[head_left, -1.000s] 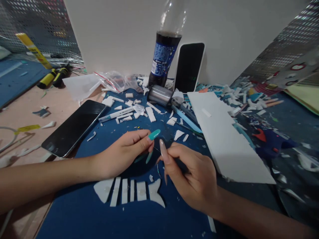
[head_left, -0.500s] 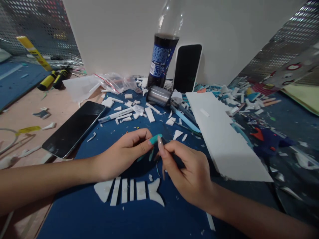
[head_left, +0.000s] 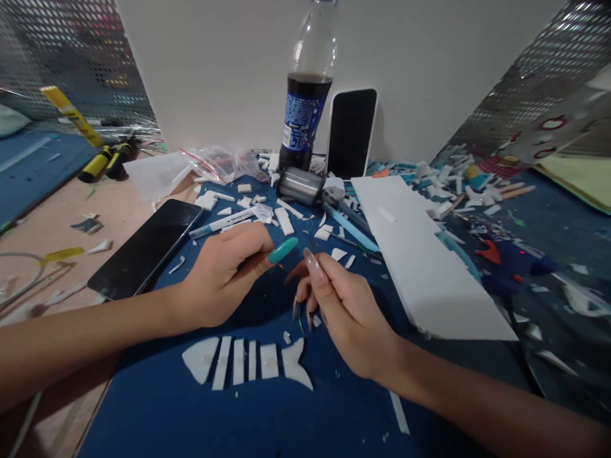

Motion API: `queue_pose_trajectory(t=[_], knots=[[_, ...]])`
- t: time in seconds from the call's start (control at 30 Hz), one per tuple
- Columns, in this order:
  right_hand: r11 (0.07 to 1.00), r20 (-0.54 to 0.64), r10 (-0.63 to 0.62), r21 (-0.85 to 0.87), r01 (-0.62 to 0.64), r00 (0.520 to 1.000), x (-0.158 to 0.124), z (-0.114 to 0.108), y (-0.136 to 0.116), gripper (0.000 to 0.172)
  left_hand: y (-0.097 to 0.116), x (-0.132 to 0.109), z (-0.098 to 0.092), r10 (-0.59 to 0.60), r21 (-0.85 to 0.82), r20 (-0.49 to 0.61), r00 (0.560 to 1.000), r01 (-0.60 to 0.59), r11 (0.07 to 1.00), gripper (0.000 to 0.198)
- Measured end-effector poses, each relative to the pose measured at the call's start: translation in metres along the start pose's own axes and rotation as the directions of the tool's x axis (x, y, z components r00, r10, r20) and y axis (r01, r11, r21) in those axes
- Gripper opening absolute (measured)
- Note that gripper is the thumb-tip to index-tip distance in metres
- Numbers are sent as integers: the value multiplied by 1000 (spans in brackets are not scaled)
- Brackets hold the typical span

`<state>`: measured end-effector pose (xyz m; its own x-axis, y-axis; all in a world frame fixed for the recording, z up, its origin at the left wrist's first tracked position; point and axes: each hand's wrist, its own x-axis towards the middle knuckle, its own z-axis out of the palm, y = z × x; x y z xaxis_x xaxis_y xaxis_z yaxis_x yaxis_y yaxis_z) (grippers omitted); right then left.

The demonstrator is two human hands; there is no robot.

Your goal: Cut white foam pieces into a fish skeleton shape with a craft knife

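Observation:
My left hand (head_left: 229,273) is closed above the blue mat, its thumb with a long turquoise nail pressed to the curled fingers; anything pinched there is too small to make out. To its right, my right hand (head_left: 351,308) has thumb and forefinger together, the other fingers curled beneath, and its grip is also unclear. A thin dark curved strand (head_left: 300,318) shows by the right fingers. Below the hands lies a white fish shape in separate slices: a head piece (head_left: 201,360), several strips and a tail piece (head_left: 296,364).
Behind the hands are a spool (head_left: 300,186), a cola bottle (head_left: 305,114), an upright phone (head_left: 352,133) and white scraps. A flat phone (head_left: 147,249) lies left, a white board (head_left: 429,267) right. Pliers (head_left: 353,228) lie beside the board.
The two hands, close together before, have moved apart, and a gap shows between their fingertips. The right hand's lower fingers show more. The view has shifted slightly.

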<state>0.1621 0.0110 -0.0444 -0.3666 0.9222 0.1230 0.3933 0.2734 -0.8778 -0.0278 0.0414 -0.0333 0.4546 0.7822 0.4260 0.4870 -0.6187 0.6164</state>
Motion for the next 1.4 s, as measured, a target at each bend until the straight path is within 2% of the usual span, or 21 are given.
queue_pose_trajectory(t=[0.17, 0.27, 0.37, 0.47, 0.53, 0.6, 0.67, 0.77, 0.8, 0.87, 0.97, 1.07, 1.23, 1.33, 1.4], knots=[[996, 12, -73, 42, 73, 997, -2, 0, -1, 30, 1, -3, 1, 190, 55, -86, 978, -186, 981, 19], [995, 15, -87, 53, 86, 996, -2, 0, -1, 28, 3, -3, 2, 258, 59, -105, 961, -253, 966, 18], [990, 43, -137, 35, 136, 990, -2, -2, -4, 28, 5, -5, 4, 245, 29, -44, 968, -244, 969, 19], [985, 64, -171, 7, 171, 983, -2, -3, -5, 26, 6, -6, 5, 147, 13, 13, 989, -147, 989, 19], [979, 48, -203, 3, 203, 978, -2, -3, -5, 24, 3, -4, 5, 109, 46, 33, 993, -110, 993, 18], [977, -13, -212, 8, 212, 977, -3, -2, -4, 25, -1, -1, 5, 154, 142, 54, 987, -160, 977, 17], [983, -114, -179, 28, 183, 977, -3, -1, -2, 26, -6, 4, 5, 249, 335, 100, 963, -268, 903, 20], [990, -218, -85, 90, 106, 972, -2, 1, 0, 28, -12, 12, 8, 310, 648, 231, 922, -383, 659, 21], [990, -230, -60, 112, 88, 971, -2, 1, 0, 29, -13, 14, 9, 303, 697, 266, 915, -400, 596, 20], [988, -233, -25, 144, 60, 972, -2, 2, 0, 29, -13, 16, 12, 279, 730, 319, 906, -422, 538, 19], [984, -224, 6, 173, 34, 975, -2, 2, 0, 31, -12, 17, 14, 244, 710, 385, 890, -454, 538, 17], [982, -214, 25, 187, 16, 977, -3, 1, 0, 31, -12, 18, 14, 206, 672, 448, 870, -480, 564, 7], [981, -210, 14, 190, 27, 978, -2, 2, 2, 30, -18, 21, 12, 173, 607, 487, 856, -474, 638, 6], [983, -229, 2, 181, 41, 973, -2, 2, 2, 30, -21, 21, 11, 209, 570, 469, 858, -475, 670, 11], [984, -249, -17, 169, 61, 968, -2, 2, 3, 29, -18, 20, 10, 250, 533, 389, 887, -438, 724, 20]])
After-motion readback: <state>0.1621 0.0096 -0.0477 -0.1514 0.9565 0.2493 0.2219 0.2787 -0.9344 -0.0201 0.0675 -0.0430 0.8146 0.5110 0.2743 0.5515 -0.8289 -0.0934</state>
